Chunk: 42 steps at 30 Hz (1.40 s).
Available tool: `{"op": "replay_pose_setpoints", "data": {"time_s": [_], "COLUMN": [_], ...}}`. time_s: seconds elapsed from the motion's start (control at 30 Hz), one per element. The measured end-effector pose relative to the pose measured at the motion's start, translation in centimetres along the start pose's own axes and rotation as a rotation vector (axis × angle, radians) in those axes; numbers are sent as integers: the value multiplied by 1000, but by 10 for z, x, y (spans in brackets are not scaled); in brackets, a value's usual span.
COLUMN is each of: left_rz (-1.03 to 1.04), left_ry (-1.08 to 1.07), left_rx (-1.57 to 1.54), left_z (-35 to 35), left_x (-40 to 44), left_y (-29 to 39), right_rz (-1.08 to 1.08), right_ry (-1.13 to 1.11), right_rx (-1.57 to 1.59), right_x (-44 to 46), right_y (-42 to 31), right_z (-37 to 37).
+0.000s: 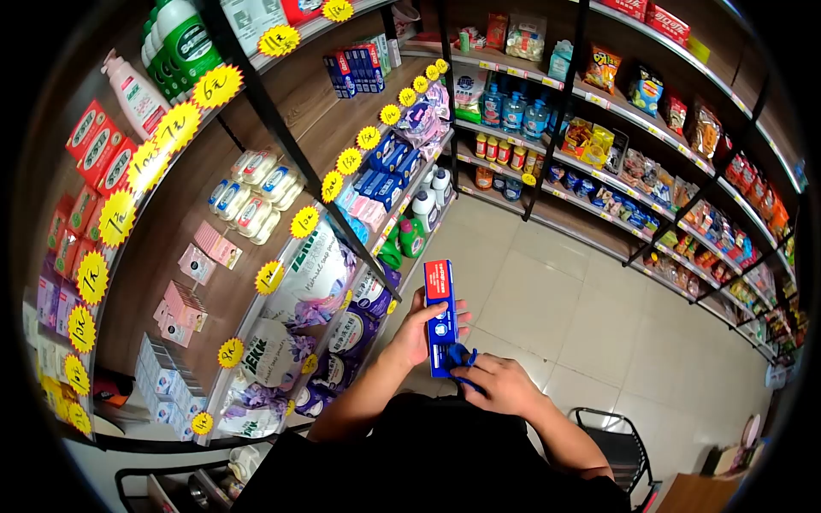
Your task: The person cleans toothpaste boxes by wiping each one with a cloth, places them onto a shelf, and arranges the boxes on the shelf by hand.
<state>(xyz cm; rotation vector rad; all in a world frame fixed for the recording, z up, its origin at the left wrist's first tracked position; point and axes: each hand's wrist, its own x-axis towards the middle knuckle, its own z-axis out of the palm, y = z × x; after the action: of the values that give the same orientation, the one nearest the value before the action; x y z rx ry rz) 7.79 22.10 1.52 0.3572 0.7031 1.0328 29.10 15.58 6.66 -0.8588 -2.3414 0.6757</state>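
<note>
My left hand [414,333] is wrapped round a long blue and red carton [440,295], which looks like a toothpaste box. It stands nearly upright in front of my chest, its printed face towards me. My thumb lies across the front and my fingertips show past the right edge. At the carton's lower end, my right hand [498,381] has its fingers closed on a crumpled dark blue piece [467,359] that looks like a cloth. This piece lies against the carton's lower right side; part of it is hidden by my fingers.
Shelves on the left hold soap powder bags [272,352], pink boxes [181,312], wrapped soaps [255,192] and similar blue-red cartons [355,70]. Snack bags [603,68] fill the far shelves. A black chair [617,449] stands on the tiled floor [547,299], lower right.
</note>
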Motion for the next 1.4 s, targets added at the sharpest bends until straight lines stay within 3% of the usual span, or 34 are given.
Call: {"op": "replay_pose_setpoints", "data": {"time_s": [0.07,0.17,0.37,0.43,0.53,0.7,0.9,1.03,1.1,1.17,1.3,1.37,1.4], "left_rz": [109,165,382,347,370,405,361,362,560,653,730,762,846], "left_ry": [84,49,-30,-64,-63,-67,-3,25,-48,-29,-15,-11,-21], "left_rx": [170,26,284,277,314,321,60,199,551,706,1012,1119,1196], "left_z": [27,57,107,130,140,161,182,186,175,172,173,176,181], "left_x": [27,61,117,119,145,187,242,290,320,344,377,388,393], "left_y": [-6,-23,-66,-73,-84,-78,-50,-27,-18,-10,25,42,52], "right_rz": [-95,-138,-80,-11,8,49,11,10,191,288,229,155,68], "right_ry": [-20,-130,58,246,341,305,190,29,51,312,549,507,380], "right_rx": [-31,-168,-325,-352,-339,-351,-340,-176,7,78,20,-57,-82], "right_x": [-5,-10,24,44,74,67,26,30,44,69,141,176,190], "right_y": [28,62,127,146,175,197,212,240,259,273,307,323,331], "right_z": [-25,-56,-111,-131,-163,-175,-170,-188,-202,-225,-275,-295,-301]}}
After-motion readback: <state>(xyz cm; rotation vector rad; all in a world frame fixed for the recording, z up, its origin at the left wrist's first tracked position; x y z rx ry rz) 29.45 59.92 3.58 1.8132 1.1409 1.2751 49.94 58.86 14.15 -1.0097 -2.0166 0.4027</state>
